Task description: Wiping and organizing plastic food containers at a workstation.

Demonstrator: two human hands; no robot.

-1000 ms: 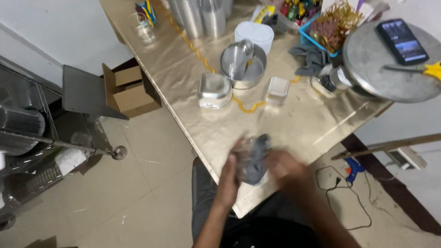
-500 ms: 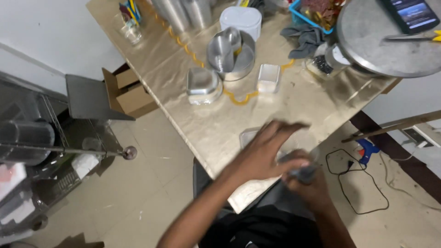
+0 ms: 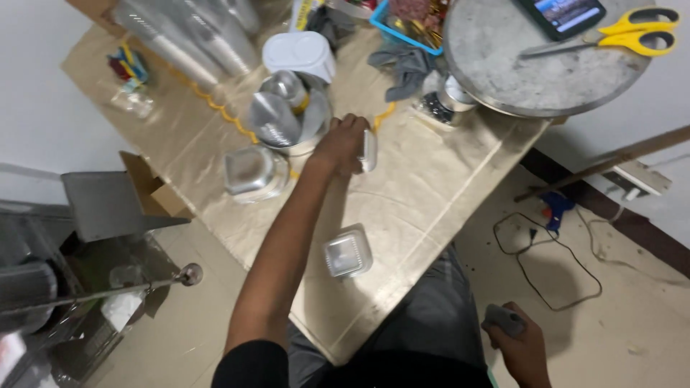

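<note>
Left hand (image 3: 343, 144) grip pinching small white container (image 3: 369, 149); right hand (image 3: 519, 343) clutching grey cloth (image 3: 503, 318) — probably.

Person seen from above: black short-sleeved top, sleeve edge at about 7 o'clock in view, forearm bare below it. Grey trousers cover the lap toward 6 o'clock. Left hand (image 3: 345, 144) and right hand (image 3: 523, 345) both bare, with no gloves, watch or rings visible.
</note>
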